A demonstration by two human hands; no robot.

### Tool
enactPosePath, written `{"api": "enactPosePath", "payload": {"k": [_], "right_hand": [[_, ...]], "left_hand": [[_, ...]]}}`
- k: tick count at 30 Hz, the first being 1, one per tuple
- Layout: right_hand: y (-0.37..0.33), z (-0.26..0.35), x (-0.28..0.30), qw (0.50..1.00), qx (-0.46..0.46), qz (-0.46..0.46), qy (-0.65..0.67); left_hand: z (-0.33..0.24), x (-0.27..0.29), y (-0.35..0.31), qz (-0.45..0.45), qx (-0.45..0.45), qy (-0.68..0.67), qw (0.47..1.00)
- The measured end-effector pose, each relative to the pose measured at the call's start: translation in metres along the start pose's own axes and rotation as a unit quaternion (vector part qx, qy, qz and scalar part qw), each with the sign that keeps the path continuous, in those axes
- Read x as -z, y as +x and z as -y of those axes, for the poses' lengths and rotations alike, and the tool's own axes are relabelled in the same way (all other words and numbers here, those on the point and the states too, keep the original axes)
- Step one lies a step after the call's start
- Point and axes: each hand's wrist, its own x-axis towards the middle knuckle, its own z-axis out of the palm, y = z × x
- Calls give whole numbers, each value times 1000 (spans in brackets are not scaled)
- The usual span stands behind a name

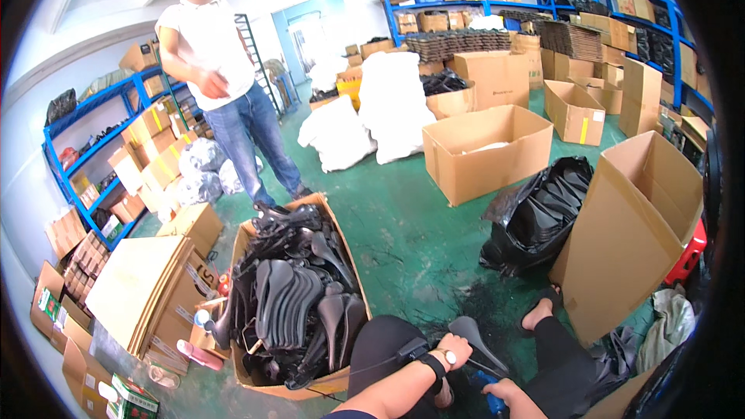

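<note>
My left hand (454,351), with a watch and a black band at the wrist, is closed on the edge of a black bicycle saddle (483,351) above my lap. Just below the saddle, my right hand (508,393) is wrapped round a blue-handled tool (489,399). The tool's working end is hidden, so its kind cannot be told. To the left of my knee stands a large open cardboard box (358,283), heaped with black saddles (287,302), several of them nested in a row.
Beyond the box stands a person (213,54) in a white top and jeans. A black plastic bag (535,217) and a tall open carton (621,248) are at my right. Flat cartons (136,283) and a pink bottle (199,354) lie left. White sacks (392,109) and blue shelves (481,8) are farther back.
</note>
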Motion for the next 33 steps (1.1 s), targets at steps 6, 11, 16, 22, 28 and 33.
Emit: {"api": "enactPosePath", "payload": {"k": [6, 11, 16, 22, 28, 33], "right_hand": [[38, -17, -3, 1000, -6, 12, -16], [11, -4, 1, 998, 26, 51, -6], [30, -17, -3, 999, 18, 11, -38], [41, -17, -15, 997, 15, 8, -78], [15, -5, -3, 994, 43, 0, -99], [2, 7, 1, 990, 78, 8, -120]], "left_hand": [[-3, 6, -1, 3, -16, -17, 1000], [1, 3, -5, 14, -21, -20, 999], [-3, 4, -3, 5, -45, -21, 999], [4, 15, -14, 33, -29, -2, 999], [-1, 22, -5, 46, -41, 23, 998], [0, 22, -6, 28, -46, 37, 998]]}}
